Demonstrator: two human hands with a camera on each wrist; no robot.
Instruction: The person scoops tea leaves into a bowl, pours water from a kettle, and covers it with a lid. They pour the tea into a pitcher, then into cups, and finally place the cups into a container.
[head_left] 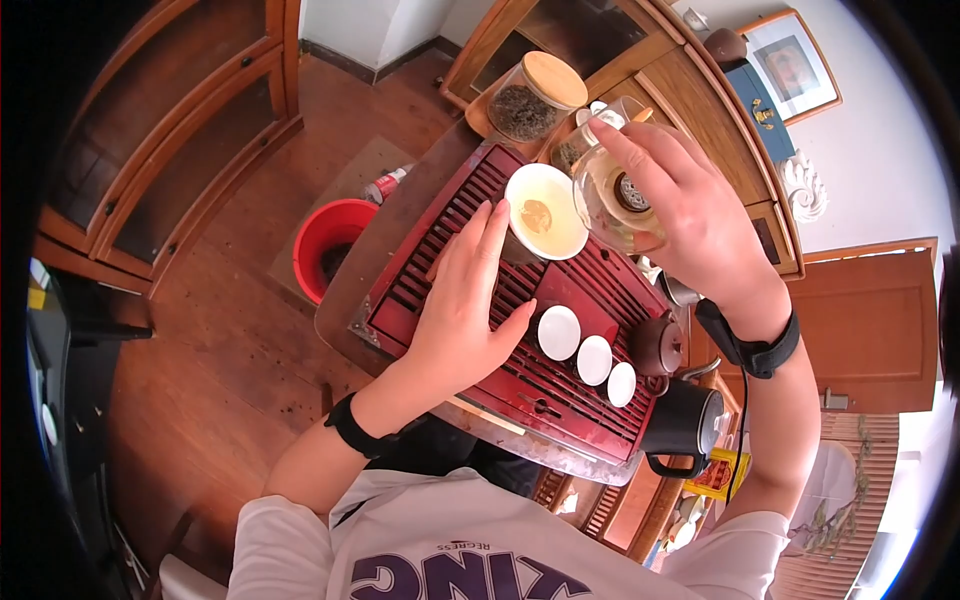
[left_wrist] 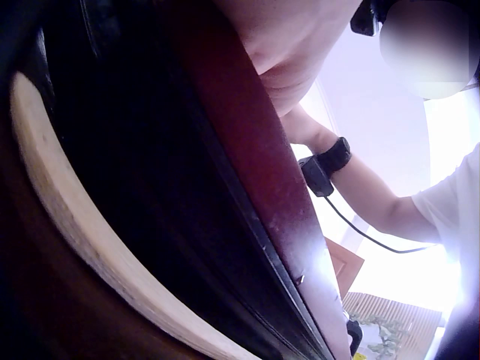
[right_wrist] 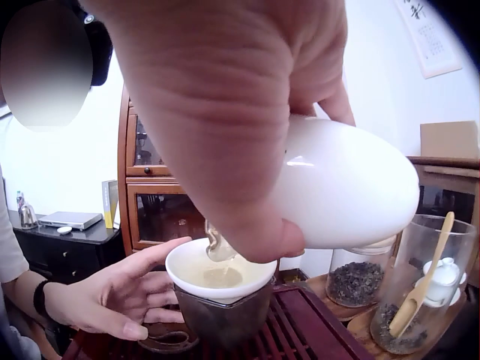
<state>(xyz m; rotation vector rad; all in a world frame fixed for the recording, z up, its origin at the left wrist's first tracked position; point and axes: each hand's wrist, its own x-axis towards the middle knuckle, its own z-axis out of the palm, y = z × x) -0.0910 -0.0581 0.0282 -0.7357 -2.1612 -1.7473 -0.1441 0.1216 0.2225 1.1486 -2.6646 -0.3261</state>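
Note:
My right hand [head_left: 690, 205] grips a tilted rounded vessel [head_left: 598, 215], clear glass with a metal part inside in the head view. Its white outer body [right_wrist: 356, 187] shows in the right wrist view, with a glass spout [right_wrist: 217, 246] low over a white bowl [head_left: 562, 238]. Pale yellow liquid lies in the bowl, which sits on a dark holder [right_wrist: 225, 319]. My left hand [head_left: 458, 310] has straight fingers, fingertips right at the bowl's rim in the head view. Its fingers are out of sight in the left wrist view.
On the red slatted tea tray [head_left: 545, 395] stand three small white cups [head_left: 594, 360] and a brown teapot [head_left: 652, 345]. A black kettle [head_left: 680, 425] is to the right. Behind are a lidded tea jar [head_left: 525, 112] and a glass with a wooden scoop [right_wrist: 420, 296]. A red bucket [head_left: 312, 235] stands on the floor.

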